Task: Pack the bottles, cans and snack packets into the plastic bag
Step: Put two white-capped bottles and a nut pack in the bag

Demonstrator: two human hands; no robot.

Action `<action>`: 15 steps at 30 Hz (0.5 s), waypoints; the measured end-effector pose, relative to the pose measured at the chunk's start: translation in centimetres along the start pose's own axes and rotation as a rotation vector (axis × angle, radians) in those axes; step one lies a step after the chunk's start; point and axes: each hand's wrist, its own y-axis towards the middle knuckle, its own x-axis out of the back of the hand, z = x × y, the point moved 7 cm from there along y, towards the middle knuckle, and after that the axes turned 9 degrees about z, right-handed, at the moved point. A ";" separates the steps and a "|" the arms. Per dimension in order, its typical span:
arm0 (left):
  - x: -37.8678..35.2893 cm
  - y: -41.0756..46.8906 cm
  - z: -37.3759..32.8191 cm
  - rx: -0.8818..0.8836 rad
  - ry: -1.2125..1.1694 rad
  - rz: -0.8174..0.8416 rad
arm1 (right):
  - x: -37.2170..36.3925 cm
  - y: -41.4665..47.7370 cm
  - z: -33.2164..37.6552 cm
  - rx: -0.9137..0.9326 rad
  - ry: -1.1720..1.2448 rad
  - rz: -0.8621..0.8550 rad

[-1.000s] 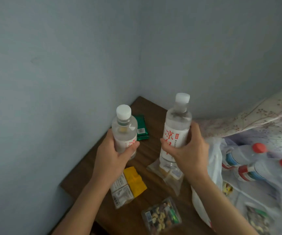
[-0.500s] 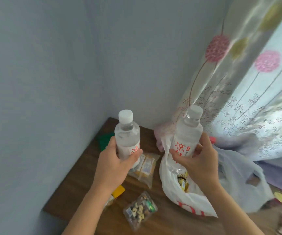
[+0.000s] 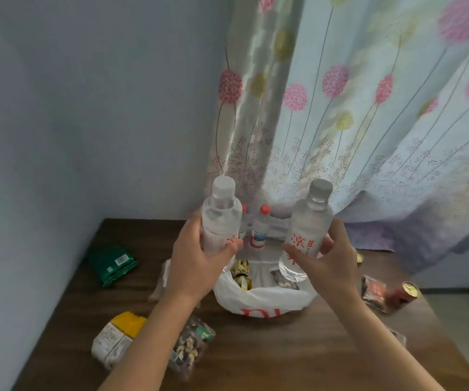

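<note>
My left hand [image 3: 196, 261] grips a clear bottle with a white cap and red lettering [image 3: 220, 218], held upright above the left rim of the white plastic bag [image 3: 258, 299]. My right hand [image 3: 330, 261] grips a second such bottle [image 3: 308, 230] over the bag's right side. The bag lies open on the wooden table [image 3: 284, 348] with snack packets inside and two red-capped bottles [image 3: 260, 231] standing at its far end. Loose on the table are a green packet [image 3: 112, 262], a yellow and white packet [image 3: 117, 338] and a clear packet of mixed nuts [image 3: 191, 344].
A red packet [image 3: 374, 292] and a red can with a gold top [image 3: 404, 293] lie at the right of the table; another can top [image 3: 359, 258] shows by the curtain. A floral curtain [image 3: 354, 122] hangs behind. A grey wall bounds the left.
My view has turned right and up, showing the curtain and the whole bag. Both hands have carried their bottles right, over the open bag, and the right bottle now tilts.
</note>
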 end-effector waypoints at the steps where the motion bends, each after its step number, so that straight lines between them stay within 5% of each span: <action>1: -0.8 0.2 -0.2 -0.006 -0.010 0.016 | 0.9 -0.1 -0.3 -0.009 0.003 -0.021; 15: -11.7 4.3 -0.5 0.018 0.044 0.071 | 8.1 0.9 -7.2 -0.142 -0.093 -0.121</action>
